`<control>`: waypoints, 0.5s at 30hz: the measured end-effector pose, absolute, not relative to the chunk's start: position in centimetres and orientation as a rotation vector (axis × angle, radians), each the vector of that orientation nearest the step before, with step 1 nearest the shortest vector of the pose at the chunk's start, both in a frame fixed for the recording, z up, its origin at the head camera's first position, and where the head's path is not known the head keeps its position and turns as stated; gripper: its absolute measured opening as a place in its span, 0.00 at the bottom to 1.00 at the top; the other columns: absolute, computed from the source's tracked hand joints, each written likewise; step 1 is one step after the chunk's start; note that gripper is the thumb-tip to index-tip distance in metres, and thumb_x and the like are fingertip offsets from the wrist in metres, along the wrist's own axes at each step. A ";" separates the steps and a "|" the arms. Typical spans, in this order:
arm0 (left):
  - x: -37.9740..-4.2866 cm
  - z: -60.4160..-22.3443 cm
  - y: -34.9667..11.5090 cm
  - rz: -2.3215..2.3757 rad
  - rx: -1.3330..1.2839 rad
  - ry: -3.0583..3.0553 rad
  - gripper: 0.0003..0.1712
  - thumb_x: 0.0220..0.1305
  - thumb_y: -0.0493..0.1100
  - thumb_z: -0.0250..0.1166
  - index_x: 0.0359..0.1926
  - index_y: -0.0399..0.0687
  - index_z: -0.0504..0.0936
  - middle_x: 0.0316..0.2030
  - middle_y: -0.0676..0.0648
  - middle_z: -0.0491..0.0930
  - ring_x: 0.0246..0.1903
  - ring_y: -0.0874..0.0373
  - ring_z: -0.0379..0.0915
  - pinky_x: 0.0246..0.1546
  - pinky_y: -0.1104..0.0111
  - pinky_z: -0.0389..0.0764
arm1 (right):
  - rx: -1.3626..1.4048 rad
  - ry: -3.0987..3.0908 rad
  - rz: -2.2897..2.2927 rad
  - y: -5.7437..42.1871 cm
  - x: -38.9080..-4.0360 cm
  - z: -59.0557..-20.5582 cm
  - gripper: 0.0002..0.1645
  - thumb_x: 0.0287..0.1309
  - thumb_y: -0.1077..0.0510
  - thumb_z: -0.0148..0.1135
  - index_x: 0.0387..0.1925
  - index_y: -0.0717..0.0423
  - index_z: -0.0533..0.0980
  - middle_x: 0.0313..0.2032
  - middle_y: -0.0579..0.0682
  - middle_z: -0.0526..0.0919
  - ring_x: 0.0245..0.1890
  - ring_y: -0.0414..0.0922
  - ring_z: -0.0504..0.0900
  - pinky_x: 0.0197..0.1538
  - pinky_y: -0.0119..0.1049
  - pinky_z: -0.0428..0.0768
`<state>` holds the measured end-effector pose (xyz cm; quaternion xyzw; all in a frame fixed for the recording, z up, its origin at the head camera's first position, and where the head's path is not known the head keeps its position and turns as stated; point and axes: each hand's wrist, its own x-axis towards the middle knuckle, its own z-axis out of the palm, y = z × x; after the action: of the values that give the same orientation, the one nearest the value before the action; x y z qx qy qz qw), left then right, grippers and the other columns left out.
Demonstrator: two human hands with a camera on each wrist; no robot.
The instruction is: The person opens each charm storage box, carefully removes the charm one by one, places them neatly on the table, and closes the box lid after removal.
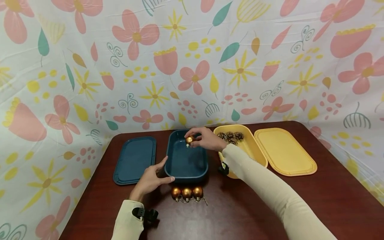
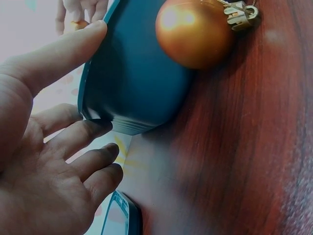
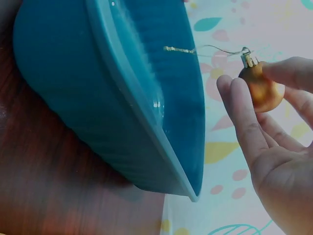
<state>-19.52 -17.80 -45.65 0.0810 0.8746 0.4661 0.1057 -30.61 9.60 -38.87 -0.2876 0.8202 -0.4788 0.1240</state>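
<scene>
My right hand (image 1: 207,138) pinches a gold Christmas bauble (image 3: 261,88) between thumb and fingers, over the far part of a blue container (image 1: 186,166). A thin gold string trails from the bauble's cap toward the container in the right wrist view. At the container's near left corner is my left hand (image 1: 151,178), thumb along the front rim and fingers spread against the left side. Three more gold baubles (image 1: 187,192) lie in a row on the table just before the container; one bauble (image 2: 195,32) looms large in the left wrist view.
Right of the blue container stands a yellow container (image 1: 252,146) with several pine cones (image 1: 230,136) at its far end. A yellow lid (image 1: 285,151) lies to its right, a blue lid (image 1: 136,160) at the left. Behind the dark wooden table (image 1: 240,213) hangs a flowered cloth (image 1: 192,66).
</scene>
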 end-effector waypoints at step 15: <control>-19.5 -45.6 -17.7 1.372 0.247 2.576 0.52 0.57 0.56 0.75 0.78 0.66 0.57 0.78 0.47 0.56 0.75 0.40 0.57 0.70 0.41 0.65 | -0.879 2.461 -1.378 10.8 -28.5 -38.7 0.22 0.59 0.61 0.71 0.55 0.51 0.78 0.56 0.54 0.79 0.44 0.46 0.84 0.48 0.39 0.83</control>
<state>-19.49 -17.69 -45.55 0.0840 0.8744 0.4659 0.1062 -28.51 10.82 -38.70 -0.2961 0.8293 -0.4645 0.0937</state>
